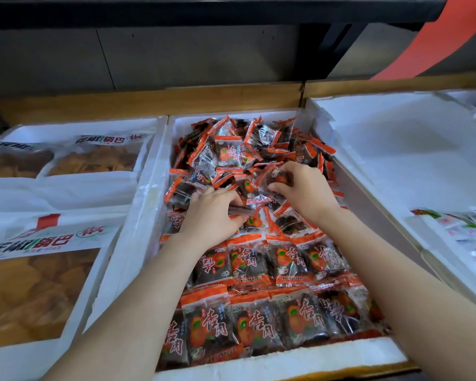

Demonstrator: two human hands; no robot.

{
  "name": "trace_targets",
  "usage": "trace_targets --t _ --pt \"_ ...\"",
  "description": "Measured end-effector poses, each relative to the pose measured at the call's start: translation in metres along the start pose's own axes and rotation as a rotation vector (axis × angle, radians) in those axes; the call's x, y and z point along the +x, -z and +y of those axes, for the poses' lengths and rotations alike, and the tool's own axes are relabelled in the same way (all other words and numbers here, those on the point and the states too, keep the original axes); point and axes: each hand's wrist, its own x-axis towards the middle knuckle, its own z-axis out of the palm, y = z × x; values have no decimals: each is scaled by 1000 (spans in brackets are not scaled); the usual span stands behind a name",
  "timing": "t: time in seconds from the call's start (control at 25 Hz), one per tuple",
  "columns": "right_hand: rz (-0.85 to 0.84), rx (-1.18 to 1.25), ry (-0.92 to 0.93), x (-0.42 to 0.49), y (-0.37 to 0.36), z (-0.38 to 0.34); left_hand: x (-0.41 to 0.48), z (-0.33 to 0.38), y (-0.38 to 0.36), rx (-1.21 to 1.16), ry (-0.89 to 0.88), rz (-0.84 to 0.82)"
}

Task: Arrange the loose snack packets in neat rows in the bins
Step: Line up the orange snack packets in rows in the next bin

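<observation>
A white foam bin in the middle holds small orange-edged clear snack packets with dark fruit inside. Near me, two neat rows of packets lie flat. Farther back, a loose heap of packets fills the bin. My left hand reaches into the heap's near edge with fingers curled round a packet. My right hand sits just right of it and pinches another packet between thumb and fingers.
A foam bin on the left holds large bags of yellow crisps. A foam bin on the right has white and green packets at its near end. A wooden ledge and a dark shelf run behind the bins.
</observation>
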Motion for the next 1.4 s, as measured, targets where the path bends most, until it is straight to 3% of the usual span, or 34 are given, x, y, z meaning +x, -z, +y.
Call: trace_targets --t 0.2,0.32,0.44,0.56,0.68,0.8,0.92,1.04,1.12,1.28,1.4 --pt "98 292 -31 -3 10 -14 2 4 10 -268 128 169" --pt "68 524 -100 -3 18 -20 4 10 16 -461 202 269" --pt "-83 787 -135 -7 21 -30 7 16 16 -783 222 181" --pt "-105 843 -137 -10 16 -42 5 19 19 -1100 222 57" --pt "-81 847 -108 -10 11 -49 4 14 24 -1068 113 -23" --pt "-86 916 -81 -9 10 -53 2 5 37 -1061 78 37" --pt "-111 627 -24 -6 -1 -50 4 -10 44 -1133 206 178" --pt "-502 118 160 -10 -26 -47 5 -18 44 -1170 290 266" --pt "-635 -100 221 -9 -39 -49 4 -17 45 -1156 321 271" --pt "-639 -123 160 2 -46 -52 3 -16 48 -1160 346 256" --pt "-452 -82 187 6 -45 -50 3 -17 50 -1159 389 283"
